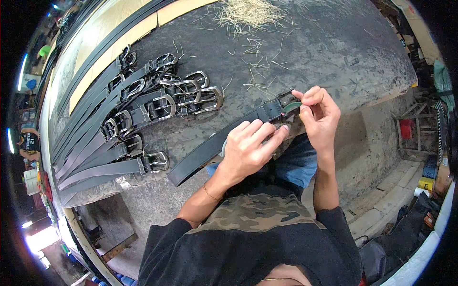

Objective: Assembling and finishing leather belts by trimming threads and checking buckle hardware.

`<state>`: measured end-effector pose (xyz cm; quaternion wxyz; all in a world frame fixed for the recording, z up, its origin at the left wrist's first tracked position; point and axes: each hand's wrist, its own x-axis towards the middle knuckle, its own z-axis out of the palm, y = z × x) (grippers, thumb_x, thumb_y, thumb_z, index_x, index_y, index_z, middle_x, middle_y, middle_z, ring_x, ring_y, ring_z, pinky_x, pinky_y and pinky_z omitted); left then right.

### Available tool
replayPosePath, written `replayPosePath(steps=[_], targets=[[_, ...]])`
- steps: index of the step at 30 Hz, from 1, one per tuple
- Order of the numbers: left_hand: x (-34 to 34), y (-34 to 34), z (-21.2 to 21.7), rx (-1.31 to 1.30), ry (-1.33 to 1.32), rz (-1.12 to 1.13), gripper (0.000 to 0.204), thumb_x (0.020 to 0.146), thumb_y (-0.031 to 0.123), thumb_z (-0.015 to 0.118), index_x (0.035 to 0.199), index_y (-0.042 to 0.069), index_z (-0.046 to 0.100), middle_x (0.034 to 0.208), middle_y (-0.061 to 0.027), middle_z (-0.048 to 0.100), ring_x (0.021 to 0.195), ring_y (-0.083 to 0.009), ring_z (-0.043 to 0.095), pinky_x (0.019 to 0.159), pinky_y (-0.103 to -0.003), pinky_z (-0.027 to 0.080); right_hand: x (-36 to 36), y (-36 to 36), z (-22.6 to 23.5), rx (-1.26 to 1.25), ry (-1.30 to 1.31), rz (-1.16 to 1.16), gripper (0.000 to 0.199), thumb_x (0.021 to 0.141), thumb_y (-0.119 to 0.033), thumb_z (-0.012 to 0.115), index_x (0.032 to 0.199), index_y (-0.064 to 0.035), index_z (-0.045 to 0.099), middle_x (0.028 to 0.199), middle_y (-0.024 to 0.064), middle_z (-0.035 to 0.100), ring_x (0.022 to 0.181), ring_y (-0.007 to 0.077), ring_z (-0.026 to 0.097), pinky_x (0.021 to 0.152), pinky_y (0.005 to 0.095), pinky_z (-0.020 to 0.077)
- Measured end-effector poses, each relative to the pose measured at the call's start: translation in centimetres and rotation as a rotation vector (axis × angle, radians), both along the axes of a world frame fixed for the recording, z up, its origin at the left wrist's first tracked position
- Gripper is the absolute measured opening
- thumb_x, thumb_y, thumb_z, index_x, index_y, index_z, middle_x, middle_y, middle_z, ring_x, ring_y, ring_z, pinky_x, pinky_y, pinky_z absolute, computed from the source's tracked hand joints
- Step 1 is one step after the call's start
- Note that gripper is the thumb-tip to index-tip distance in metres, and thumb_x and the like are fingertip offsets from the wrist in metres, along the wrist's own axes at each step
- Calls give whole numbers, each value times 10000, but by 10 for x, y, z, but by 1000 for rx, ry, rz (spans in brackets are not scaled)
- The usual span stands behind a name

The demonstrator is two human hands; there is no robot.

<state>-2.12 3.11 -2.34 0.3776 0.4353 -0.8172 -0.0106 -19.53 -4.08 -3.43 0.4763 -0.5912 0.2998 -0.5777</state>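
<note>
A black leather belt (205,155) lies slantwise at the near edge of the worktable, its free end toward the left. My left hand (250,148) is closed over the belt close to its buckle end, fingers bent and thumb pointing to the buckle. The dark metal buckle (287,99) sits just left of my right hand (320,112). With finger and thumb pinched, my right hand holds the end of a narrow green strip (290,107) beside the buckle. A small pinkish bit (282,114) shows under it. My fingers partly hide the buckle and the strip.
Several black belts with metal buckles (162,107) are fanned out on the left of the dark tabletop (334,47). A heap of straw-coloured strands (250,14) lies at the far side, with loose strands trailing nearer. A wooden stool (412,126) stands at the right.
</note>
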Motion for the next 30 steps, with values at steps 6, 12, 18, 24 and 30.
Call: replayPosePath(steps=[6, 12, 18, 24, 30], targets=[[1, 0, -2, -27, 19, -11, 487, 537, 48, 685, 1021, 102, 705, 761, -12, 545, 608, -174, 517, 510, -315, 398, 0, -1, 1, 5, 19, -17, 161, 763, 176, 526, 810, 22, 515, 846, 40, 493, 824, 112, 551, 976, 369, 501], [1, 0, -2, -37, 40, -8, 500, 530, 41, 686, 1026, 105, 708, 764, -17, 545, 609, -174, 521, 514, -312, 406, -1, -2, -2, -16, 42, -16, 157, 757, 170, 536, 801, 21, 515, 830, 38, 493, 811, 107, 549, 971, 371, 506], [1, 0, -1, -40, 72, -4, 524, 510, 62, 695, 1032, 102, 709, 787, -24, 554, 612, -177, 526, 517, -310, 411, 2, 0, 0, 3, 33, -29, 159, 759, 171, 537, 797, 19, 514, 827, 38, 494, 801, 102, 548, 973, 373, 505], [0, 6, -5, -9, 294, 143, 450, 623, -86, 712, 1047, 65, 706, 862, -76, 623, 694, -218, 610, 609, -329, 499, 4, -1, 0, -3, -8, -51, 146, 793, 157, 543, 839, 19, 527, 846, 37, 512, 817, 108, 559, 948, 359, 514], [-8, -8, 4, 22, 355, 393, 405, 767, -85, 677, 1156, 20, 642, 1182, -174, 602, 869, -289, 648, 744, -352, 536, 5, -3, -1, 122, -67, -186, 133, 864, 87, 606, 980, 22, 591, 951, 39, 582, 891, 125, 605, 859, 284, 522]])
